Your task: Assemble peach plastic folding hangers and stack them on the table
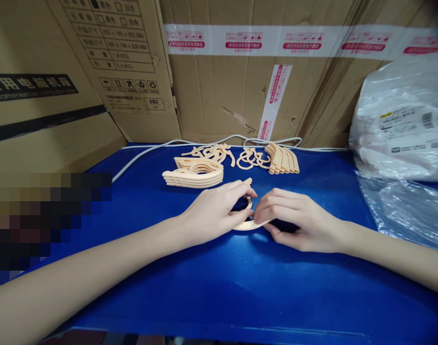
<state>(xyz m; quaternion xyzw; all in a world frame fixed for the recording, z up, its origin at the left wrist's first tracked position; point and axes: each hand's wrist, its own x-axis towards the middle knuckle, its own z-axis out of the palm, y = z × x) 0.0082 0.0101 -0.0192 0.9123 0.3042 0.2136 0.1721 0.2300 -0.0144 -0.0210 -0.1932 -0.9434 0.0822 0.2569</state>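
Observation:
Above the middle of the blue table, both of my hands grip one cream plastic hanger with a curved edge and a rounded opening. My left hand has its fingers and thumb closed on the hanger's left side, and a small knobbed end sticks up past the fingertips. On the other side, my right hand pinches the right end, with its fingertips close to the left ones. My fingers hide much of the piece. Behind my left hand lies a stack of matching cream hangers.
Cream hook-shaped pieces lie heaped behind the stack, with more hooks beside a row of curved arm pieces. A white cable runs along the cardboard boxes at the back. Clear plastic bags stand at right.

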